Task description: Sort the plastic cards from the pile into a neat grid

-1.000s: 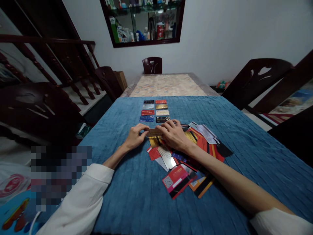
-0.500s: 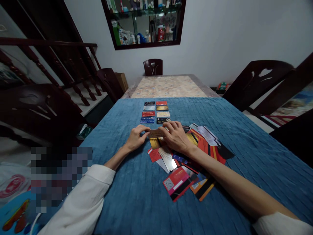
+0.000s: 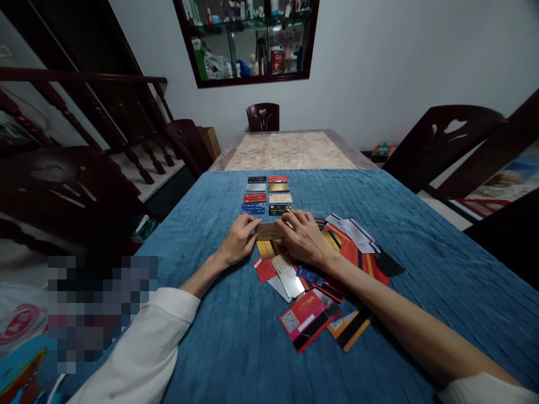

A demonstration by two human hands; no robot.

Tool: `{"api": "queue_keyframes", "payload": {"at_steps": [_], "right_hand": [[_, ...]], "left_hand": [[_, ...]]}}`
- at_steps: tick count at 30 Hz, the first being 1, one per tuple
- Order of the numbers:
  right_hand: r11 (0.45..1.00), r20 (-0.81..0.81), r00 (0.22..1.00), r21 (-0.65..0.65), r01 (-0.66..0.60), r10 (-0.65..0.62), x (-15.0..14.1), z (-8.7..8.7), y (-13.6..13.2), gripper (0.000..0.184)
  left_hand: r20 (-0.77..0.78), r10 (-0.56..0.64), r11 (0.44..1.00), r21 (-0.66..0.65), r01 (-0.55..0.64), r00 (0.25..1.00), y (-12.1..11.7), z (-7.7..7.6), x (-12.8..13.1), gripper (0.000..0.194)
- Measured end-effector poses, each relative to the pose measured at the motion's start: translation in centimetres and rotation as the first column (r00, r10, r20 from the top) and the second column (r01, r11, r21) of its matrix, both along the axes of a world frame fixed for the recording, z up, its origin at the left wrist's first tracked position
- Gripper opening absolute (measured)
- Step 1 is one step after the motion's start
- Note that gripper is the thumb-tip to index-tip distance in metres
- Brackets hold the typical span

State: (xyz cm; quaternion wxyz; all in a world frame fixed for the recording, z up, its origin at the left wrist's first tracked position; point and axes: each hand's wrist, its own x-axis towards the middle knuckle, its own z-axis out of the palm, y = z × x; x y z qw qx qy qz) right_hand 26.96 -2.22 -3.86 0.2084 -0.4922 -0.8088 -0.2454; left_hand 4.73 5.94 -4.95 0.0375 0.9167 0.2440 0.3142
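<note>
A brownish plastic card (image 3: 266, 231) is held between my two hands, tilted up over the loose cards. My left hand (image 3: 240, 241) pinches its left end, fingers closed. My right hand (image 3: 306, 238) grips the right end and covers part of it. Just beyond, two columns of cards lie flat, with a blue card (image 3: 253, 209) and a black card (image 3: 278, 210) nearest. Beneath and right of my right hand spreads a messy pile, including a yellow card (image 3: 266, 248), a silvery card (image 3: 288, 276) and a red and pink card (image 3: 306, 317).
A blue cloth (image 3: 227, 342) covers the near part of the table, and a patterned cover (image 3: 282, 150) lies on the far part. Dark wooden chairs stand around it, one chair (image 3: 442, 140) at the right. A plastic bag (image 3: 21, 314) is at the lower left.
The held card stays between both hands, its face turned slightly more upright. My left fingers have shifted a little along its left end. The cards on the table lie as before.
</note>
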Motion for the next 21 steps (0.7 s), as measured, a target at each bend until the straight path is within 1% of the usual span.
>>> {"api": "queue_keyframes", "payload": {"at_steps": [3, 6, 12, 16, 21], "right_hand": [[1.000, 0.004, 1.000, -0.005, -0.003, 0.003, 0.1, 0.0, 0.0, 0.035], [0.999, -0.003, 1.000, -0.039, 0.013, -0.013, 0.2, 0.1, 0.1, 0.036], [0.997, -0.017, 0.999, -0.073, 0.032, -0.034, 0.4, 0.4, 0.1, 0.034], [0.994, -0.043, 0.999, -0.105, 0.024, -0.028, 0.7, 0.5, 0.1, 0.036], [0.991, -0.065, 0.997, -0.130, 0.021, -0.030, 1.1, 0.7, 0.2, 0.038]], "left_hand": [[-0.065, 0.021, 0.999, 0.027, -0.019, 0.998, -0.2, 0.2, 0.0, 0.044], [-0.118, 0.035, 0.999, 0.043, -0.030, 0.992, -0.5, 0.5, -0.1, 0.049], [-0.143, 0.044, 0.997, 0.062, -0.035, 0.989, -0.8, 0.6, 0.1, 0.058], [-0.142, 0.043, 0.997, 0.068, -0.033, 0.989, -0.7, 0.7, 0.2, 0.058], [-0.137, 0.029, 0.997, 0.081, -0.018, 0.990, -0.4, 1.0, 0.5, 0.053]]}}
